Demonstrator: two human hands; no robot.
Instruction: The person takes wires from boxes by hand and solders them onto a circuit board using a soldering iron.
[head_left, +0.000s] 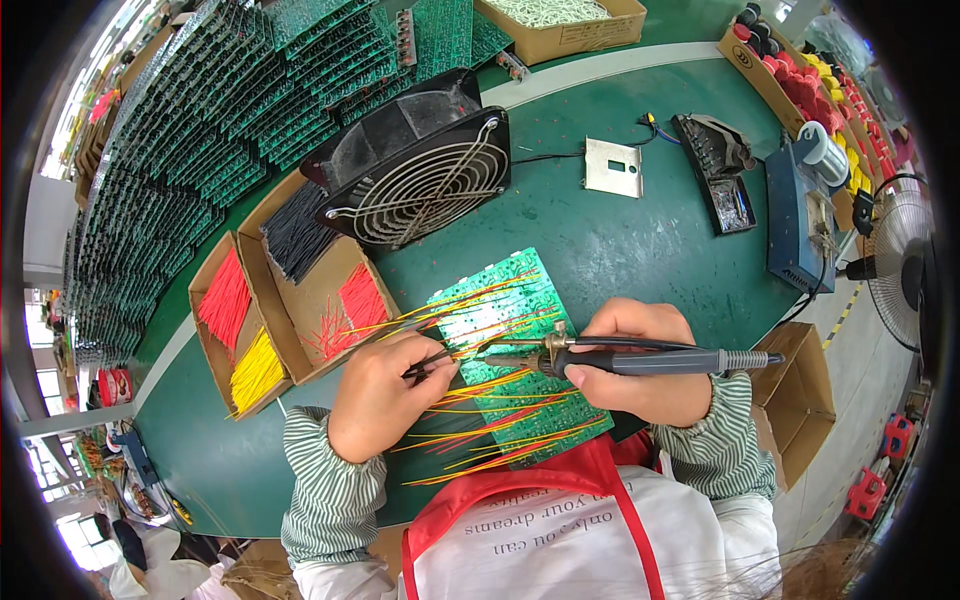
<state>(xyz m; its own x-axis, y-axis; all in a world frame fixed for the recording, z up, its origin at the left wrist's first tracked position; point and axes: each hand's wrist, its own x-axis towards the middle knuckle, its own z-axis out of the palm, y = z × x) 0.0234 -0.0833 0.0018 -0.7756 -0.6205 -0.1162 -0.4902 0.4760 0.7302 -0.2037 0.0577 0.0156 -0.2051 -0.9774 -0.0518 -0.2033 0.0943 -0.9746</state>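
A green circuit board [545, 300] lies on the bench in front of me, with several red and yellow wires [480, 388] sticking out across it to the left. My right hand [648, 365] is closed round the grey handle of a soldering iron [650, 361], which has a brass fitting and a thin feed tube near its front. The iron's tip points left over the middle of the board. At the board's left edge, my left hand [385, 392] pinches thin black wires [425, 366]. Exactly where their ends meet the board is hard to see.
Cardboard boxes [290, 372] of red, yellow and black wires stand left, beside a black fan [420, 170] with a wire guard. Stacked circuit boards [200, 130] fill the far left. A metal plate [613, 168], a black holder [715, 180] and a blue soldering unit [795, 215] sit right.
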